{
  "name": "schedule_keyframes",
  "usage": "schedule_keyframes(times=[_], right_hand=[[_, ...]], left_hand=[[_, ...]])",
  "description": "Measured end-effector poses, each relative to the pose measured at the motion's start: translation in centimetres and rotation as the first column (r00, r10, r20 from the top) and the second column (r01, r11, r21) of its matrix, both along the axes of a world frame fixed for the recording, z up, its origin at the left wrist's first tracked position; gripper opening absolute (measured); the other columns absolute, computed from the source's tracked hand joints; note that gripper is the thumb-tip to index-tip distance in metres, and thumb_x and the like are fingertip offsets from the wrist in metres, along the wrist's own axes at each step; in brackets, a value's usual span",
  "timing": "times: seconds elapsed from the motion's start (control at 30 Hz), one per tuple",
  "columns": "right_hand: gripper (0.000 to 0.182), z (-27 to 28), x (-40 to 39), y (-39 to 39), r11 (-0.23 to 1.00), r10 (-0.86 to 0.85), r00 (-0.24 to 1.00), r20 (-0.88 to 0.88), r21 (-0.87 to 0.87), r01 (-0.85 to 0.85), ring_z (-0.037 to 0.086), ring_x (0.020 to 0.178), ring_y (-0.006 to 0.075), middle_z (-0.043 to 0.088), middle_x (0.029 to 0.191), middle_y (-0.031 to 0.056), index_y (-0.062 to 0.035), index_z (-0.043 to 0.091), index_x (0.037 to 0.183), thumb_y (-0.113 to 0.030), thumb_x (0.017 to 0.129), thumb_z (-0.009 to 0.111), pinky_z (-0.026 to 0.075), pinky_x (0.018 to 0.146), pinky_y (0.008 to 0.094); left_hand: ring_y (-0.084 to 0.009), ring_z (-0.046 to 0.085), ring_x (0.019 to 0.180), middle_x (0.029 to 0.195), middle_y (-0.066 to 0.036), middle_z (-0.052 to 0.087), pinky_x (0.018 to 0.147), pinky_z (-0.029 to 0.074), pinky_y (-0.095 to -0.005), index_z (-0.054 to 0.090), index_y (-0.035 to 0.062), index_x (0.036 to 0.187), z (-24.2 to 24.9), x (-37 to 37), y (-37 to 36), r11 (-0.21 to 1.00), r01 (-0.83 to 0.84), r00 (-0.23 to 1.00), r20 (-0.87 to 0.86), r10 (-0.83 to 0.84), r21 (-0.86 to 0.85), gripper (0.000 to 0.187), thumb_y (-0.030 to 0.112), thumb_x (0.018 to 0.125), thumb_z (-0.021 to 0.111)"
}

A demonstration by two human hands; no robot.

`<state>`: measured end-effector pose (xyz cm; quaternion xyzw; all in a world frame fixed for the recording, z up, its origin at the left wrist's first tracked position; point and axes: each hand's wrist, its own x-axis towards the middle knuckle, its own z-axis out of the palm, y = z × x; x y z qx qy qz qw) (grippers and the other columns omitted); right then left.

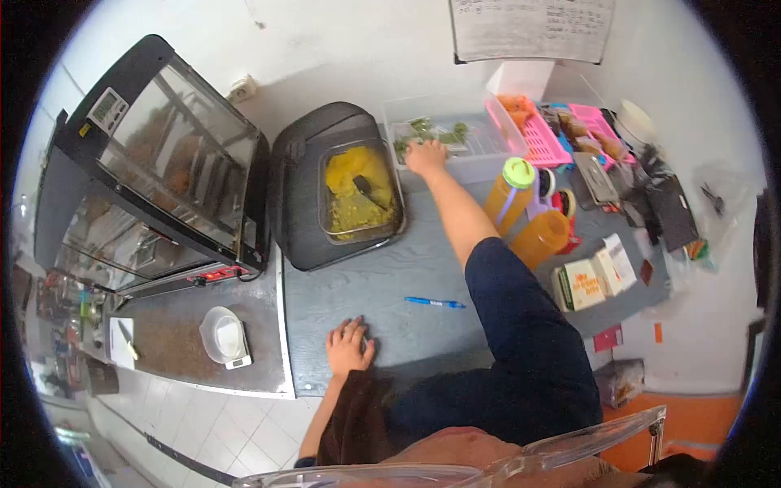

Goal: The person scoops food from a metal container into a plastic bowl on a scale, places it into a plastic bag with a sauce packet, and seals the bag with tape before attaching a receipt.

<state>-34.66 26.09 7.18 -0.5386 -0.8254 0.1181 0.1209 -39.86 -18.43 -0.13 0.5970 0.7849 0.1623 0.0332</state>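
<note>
My right hand [426, 156] reaches over the near wall of a clear plastic bin [488, 168]. Its fingers bend down among small green leafy bundles [460, 132], and the fingertips are hidden, so a grip on one cannot be made out. On the grey tabletop [325, 297] rests my left hand [348, 348], fingers apart, near the front edge. A blue pen [435, 302] lies to the right of that hand. Left of the bin, a glass dish [364, 237] holds yellow and greenish mashed food with a dark spatula [370, 192] in it; it sits on a black tray or lid [301, 195].
A glass display warmer [175, 154] stands left. In front of it are a kitchen scale [237, 359] with a clear bowl [222, 333] and a knife [127, 338]. Orange bottles [540, 239], pink baskets [537, 134] and a small box [582, 285] crowd the right side.
</note>
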Motion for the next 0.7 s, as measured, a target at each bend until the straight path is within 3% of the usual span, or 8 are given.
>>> schedule_keyframes(times=[0.07, 0.2, 0.3, 0.33, 0.4, 0.47, 0.6, 0.7], right_hand=[[0.044, 0.0, -1.5, 2.1, 0.986, 0.018, 0.989, 0.145, -0.168, 0.007, 0.042, 0.118, 0.0342, 0.049, 0.126, 0.0154, -0.0115, 0.055, 0.118, -0.031, 0.080, 0.045, 0.030, 0.097, 0.0499], [0.042, -1.7, -2.5, 4.8, 0.937, -0.038, 0.999, -0.004, -0.347, 0.034, 0.052, 0.111, 0.0322, 0.054, 0.122, 0.0140, -0.0099, 0.059, 0.114, -0.029, 0.079, 0.044, 0.035, 0.093, 0.0510], [0.027, -1.5, -1.6, 3.7, 0.989, -0.151, 0.891, -0.428, -0.074, 0.132, 0.059, 0.091, 0.0330, 0.064, 0.095, 0.0150, -0.0080, 0.067, 0.093, -0.023, 0.077, 0.051, 0.045, 0.081, 0.0421], [0.018, -1.7, -1.6, 2.8, 0.978, -0.125, 0.706, -0.697, 0.032, 0.205, 0.059, 0.082, 0.0326, 0.064, 0.083, 0.0155, -0.0068, 0.067, 0.084, -0.018, 0.077, 0.057, 0.045, 0.076, 0.0405], [0.014, 0.4, 0.1, -1.4, 0.877, 0.176, 0.442, -0.879, 0.344, 0.335, 0.059, 0.081, 0.0311, 0.063, 0.081, 0.0141, -0.0049, 0.065, 0.081, -0.018, 0.075, 0.064, 0.045, 0.075, 0.0390], [0.015, 2.3, 2.5, -6.8, 0.887, 0.280, 0.284, -0.917, 0.360, 0.289, 0.058, 0.080, 0.0311, 0.061, 0.083, 0.0132, -0.0035, 0.062, 0.079, -0.014, 0.071, 0.070, 0.045, 0.072, 0.0377], [0.014, 5.3, 12.4, -21.8, 0.923, 0.308, 0.221, -0.925, 0.347, 0.166, 0.057, 0.072, 0.0233, 0.054, 0.075, 0.0115, -0.0002, 0.055, 0.080, -0.002, 0.072, 0.067, 0.046, 0.065, 0.0301], [0.013, 0.9, 21.4, -30.4, 0.978, 0.176, 0.187, -0.967, 0.149, -0.147, 0.058, 0.078, 0.0169, 0.055, 0.086, 0.0087, 0.0006, 0.055, 0.085, 0.004, 0.075, 0.062, 0.048, 0.072, 0.0261]], left_hand=[[-0.0260, 0.043, 0.115, 0.126, 0.001, 0.050, 0.095, 0.028, -0.0514, 0.061, 0.0161, 0.101, 0.0, 0.7, -0.1, 0.998, -0.055, 0.998, -0.035, 0.054, -0.015, 0.031, 0.032, 0.074, 0.057], [-0.0301, 0.044, 0.110, 0.127, 0.003, 0.049, 0.087, 0.033, -0.0532, 0.062, 0.0184, 0.099, -1.0, 1.2, 0.0, 0.992, -0.124, 0.991, -0.051, 0.123, -0.026, 0.029, 0.031, 0.074, 0.057], [-0.0301, 0.044, 0.110, 0.127, 0.004, 0.049, 0.087, 0.034, -0.0526, 0.062, 0.0187, 0.098, -1.1, 1.4, 0.2, 0.988, -0.141, 0.987, -0.085, 0.136, -0.055, 0.028, 0.032, 0.073, 0.057], [-0.0325, 0.042, 0.112, 0.132, 0.000, 0.045, 0.088, 0.033, -0.0534, 0.059, 0.0183, 0.108, -1.6, 1.1, 0.0, 0.986, -0.118, 0.992, -0.066, 0.110, -0.122, 0.040, 0.034, 0.071, 0.061], [-0.0347, 0.040, 0.115, 0.136, -0.005, 0.039, 0.089, 0.033, -0.0533, 0.052, 0.0161, 0.116, -0.3, 1.9, -0.2, 0.988, -0.105, 0.991, -0.098, 0.094, -0.110, 0.053, 0.035, 0.069, 0.063], [-0.0391, 0.035, 0.118, 0.140, -0.016, 0.028, 0.092, 0.031, -0.0544, 0.037, 0.0103, 0.130, 0.5, 2.2, -0.4, 0.995, -0.068, 0.991, -0.124, 0.058, -0.076, 0.079, 0.035, 0.062, 0.069], [-0.0405, 0.036, 0.117, 0.134, -0.019, 0.031, 0.095, 0.032, -0.0532, 0.034, 0.0066, 0.130, -0.9, 1.5, -1.4, 0.986, -0.146, 0.989, -0.042, 0.143, -0.085, 0.083, 0.024, 0.058, 0.072], [-0.0400, 0.037, 0.115, 0.126, -0.020, 0.036, 0.094, 0.036, -0.0495, 0.034, 0.0054, 0.129, -2.8, 1.3, -1.7, 0.961, -0.214, 0.975, 0.019, 0.221, -0.177, 0.083, 0.016, 0.056, 0.072]])
